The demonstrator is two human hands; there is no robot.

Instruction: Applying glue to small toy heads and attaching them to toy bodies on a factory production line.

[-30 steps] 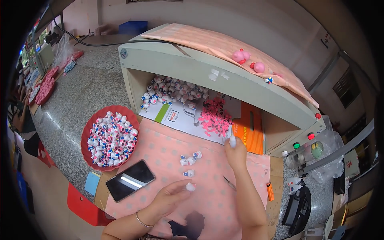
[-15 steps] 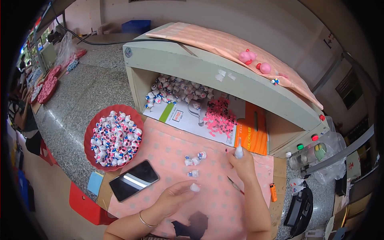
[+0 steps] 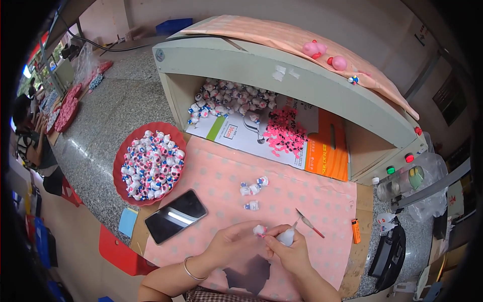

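Observation:
My left hand [image 3: 229,245] pinches a small white and pink toy figure [image 3: 259,230] over the pink dotted cloth [image 3: 221,176]. My right hand [image 3: 290,250] is closed around a small white glue bottle [image 3: 288,235], its thin nozzle pointing up beside the figure. The two hands touch near the front of the cloth. Just beyond them lie three loose figures [image 3: 253,190] on the cloth, and a thin red-tipped tool [image 3: 309,224] lies to the right.
A red bowl [image 3: 124,153] full of small figures sits at left, a black phone [image 3: 175,216] in front of it. A box-like cabinet [image 3: 282,75] behind holds more figures [image 3: 229,100], a pile of pink parts [image 3: 284,136] and an orange sheet [image 3: 329,151]. An orange lighter [image 3: 355,231] lies right.
My right hand has pulled back from the pink parts pile to meet my left hand. It now holds the glue bottle next to the figure.

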